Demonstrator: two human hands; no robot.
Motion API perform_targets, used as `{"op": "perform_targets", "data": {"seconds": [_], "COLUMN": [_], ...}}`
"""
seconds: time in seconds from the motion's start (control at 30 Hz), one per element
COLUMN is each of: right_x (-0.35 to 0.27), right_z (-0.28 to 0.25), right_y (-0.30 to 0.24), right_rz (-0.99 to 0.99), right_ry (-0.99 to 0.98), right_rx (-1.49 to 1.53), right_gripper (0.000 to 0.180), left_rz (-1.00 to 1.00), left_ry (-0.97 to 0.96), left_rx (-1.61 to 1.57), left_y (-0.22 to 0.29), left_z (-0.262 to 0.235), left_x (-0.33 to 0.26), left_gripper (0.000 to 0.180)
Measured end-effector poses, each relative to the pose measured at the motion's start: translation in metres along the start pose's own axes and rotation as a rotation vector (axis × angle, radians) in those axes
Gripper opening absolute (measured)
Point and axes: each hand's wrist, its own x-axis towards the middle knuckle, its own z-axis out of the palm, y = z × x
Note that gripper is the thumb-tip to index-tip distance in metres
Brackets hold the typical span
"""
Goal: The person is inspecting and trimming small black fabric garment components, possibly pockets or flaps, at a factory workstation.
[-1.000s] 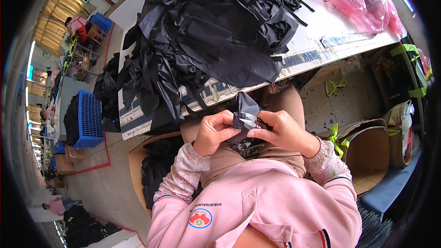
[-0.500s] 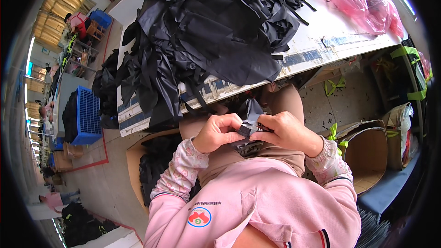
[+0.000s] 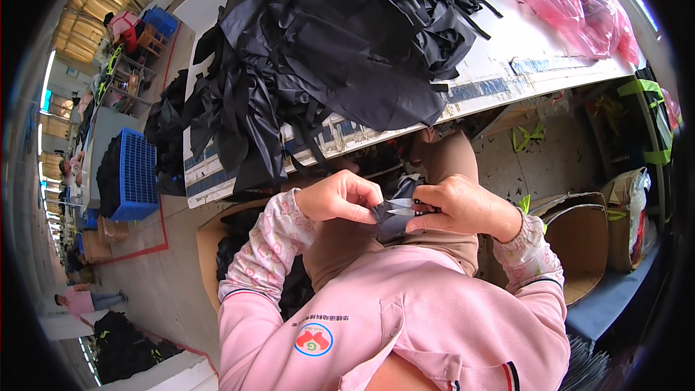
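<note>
Above my lap, my left hand [image 3: 339,197] pinches the edge of a piece of black fabric [image 3: 381,211] between thumb and fingertips. Small thread snips [image 3: 400,207] sit in my right hand [image 3: 456,206], their silver blades parted and pointing left at the fabric edge. Fingers hide most of the snips' handle. More of the dark cloth hangs between my knees, partly covered by my hands. A large heap of black fabric pieces [image 3: 326,51] with straps lies on the white table [image 3: 499,80] in front of me.
Crumpled pink plastic [image 3: 572,14] lies at the table's far right. A cardboard box [image 3: 210,253] with black cloth stands at my left, an open carton [image 3: 579,239] at my right. A blue crate [image 3: 137,177] stands farther left, and people work in the background.
My hands have moved slightly apart. The snips' blades now show between them, where fingers and fabric covered them before. The heap on the table stays as it was.
</note>
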Motion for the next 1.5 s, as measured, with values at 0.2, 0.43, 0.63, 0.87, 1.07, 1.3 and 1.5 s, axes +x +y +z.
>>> {"op": "perform_targets", "data": {"seconds": [0.2,0.43,0.63,0.87,1.07,1.3,1.5], "right_x": [-0.002,-0.002,0.000,0.004,0.003,0.010,0.006], "right_z": [-0.004,0.002,0.006,0.006,0.005,0.004,0.004], "right_y": [0.003,0.008,0.007,0.002,0.003,-0.003,0.009], "right_rz": [-0.010,-0.092,-0.137,-0.142,-0.138,-0.153,-0.112], "right_ry": [-0.039,-0.057,-0.069,-0.143,-0.173,-0.225,-0.179], "right_rx": [-0.024,-0.004,-0.054,-0.103,-0.095,-0.089,-0.023], "right_gripper": [0.041,0.041,0.041,0.041,0.042,0.042,0.043], "left_rz": [-0.095,-0.096,-0.156,-0.245,-0.255,-0.261,-0.248], "left_ry": [-0.092,-0.150,-0.174,-0.238,-0.253,-0.281,-0.212], "left_rx": [0.040,0.068,0.046,0.076,0.087,0.192,0.148], "left_y": [0.005,0.002,0.003,0.005,0.004,0.002,-0.001], "left_z": [-0.002,-0.001,0.003,0.004,0.007,0.004,0.008], "left_x": [0.003,0.006,0.010,0.014,0.015,0.018,0.012], "left_gripper": [0.007,0.011,0.011,0.007,0.008,0.008,0.008]}}
